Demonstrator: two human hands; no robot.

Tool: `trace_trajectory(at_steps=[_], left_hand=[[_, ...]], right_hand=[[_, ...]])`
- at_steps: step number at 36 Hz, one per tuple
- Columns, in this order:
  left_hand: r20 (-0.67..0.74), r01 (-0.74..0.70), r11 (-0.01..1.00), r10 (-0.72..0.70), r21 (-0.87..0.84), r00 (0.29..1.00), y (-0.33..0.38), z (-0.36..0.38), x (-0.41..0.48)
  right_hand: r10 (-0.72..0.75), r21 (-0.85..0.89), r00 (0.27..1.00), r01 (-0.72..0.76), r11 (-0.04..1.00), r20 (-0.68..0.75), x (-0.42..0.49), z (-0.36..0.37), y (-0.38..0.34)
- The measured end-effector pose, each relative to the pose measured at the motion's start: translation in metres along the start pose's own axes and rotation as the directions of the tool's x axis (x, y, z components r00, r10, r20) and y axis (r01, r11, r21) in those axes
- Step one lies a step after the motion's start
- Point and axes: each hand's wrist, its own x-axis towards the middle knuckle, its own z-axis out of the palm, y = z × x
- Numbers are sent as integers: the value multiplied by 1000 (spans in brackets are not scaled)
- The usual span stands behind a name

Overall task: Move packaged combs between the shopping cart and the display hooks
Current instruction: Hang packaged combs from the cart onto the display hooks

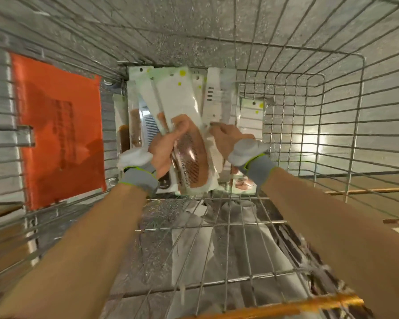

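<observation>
there — left hand clasps comb packs inside cart.

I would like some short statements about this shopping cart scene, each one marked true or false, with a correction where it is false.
1. The left hand grips a clear packet holding a brown comb. True.
2. The flat orange sign hangs on the right wall of the cart. False: it is on the left wall.
3. More white-backed comb packets lie piled in the silver wire cart behind the hands. True.
4. The right hand is raised outside the cart. False: it is inside, touching the packets.
5. Both wrists are bare. False: each wears a grey cuff with a green edge.
</observation>
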Motion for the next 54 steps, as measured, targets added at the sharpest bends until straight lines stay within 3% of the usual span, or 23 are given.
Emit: trace_trajectory(at_steps=[3,6,9,12,14,19,23,27,30,36,39,44,49,54], left_hand=[[-41,-25,999,24,-21,999,-3,-19,9],[-69,-32,999,30,-17,997,-5,-34,19],[-102,-19,1000,22,22,995,-7,-41,21],[-108,-6,997,15,74,994,-8,-41,18],[-89,5,994,5,111,996,-8,-36,14],[-107,6,981,15,195,994,-2,-18,9],[-134,-12,961,51,276,990,0,-3,8],[-79,-72,965,95,253,992,3,15,5],[-69,-4,973,21,230,997,-1,20,10],[-56,-69,963,87,262,995,25,40,-34],[26,-92,964,89,248,996,37,36,-52],[157,-125,978,98,169,983,66,33,-105],[272,-167,979,131,116,953,88,28,-141],[453,-213,954,98,211,886,114,15,-184]], right_hand=[[125,-63,987,-132,989,-105,28,-6,17],[155,-142,969,-184,973,-191,39,-8,20],[201,-2,954,-207,978,-222,49,-1,21],[189,-49,970,-199,979,-151,56,-2,24],[221,16,968,-221,975,-123,50,-9,24],[228,236,966,-196,952,-118,35,-20,24],[113,233,979,-71,970,-171,0,-22,10],[17,225,985,23,974,-173,-21,-17,-1],[14,197,988,16,980,-153,-34,-10,-5],[35,327,990,12,945,-136,-71,-25,-23],[-2,445,983,84,891,-183,-90,-33,-35],[-46,444,950,187,876,-310,-133,-49,-50],[-49,509,936,232,829,-348,-166,-59,-71],[-13,501,893,264,824,-450,-227,-51,-100]])
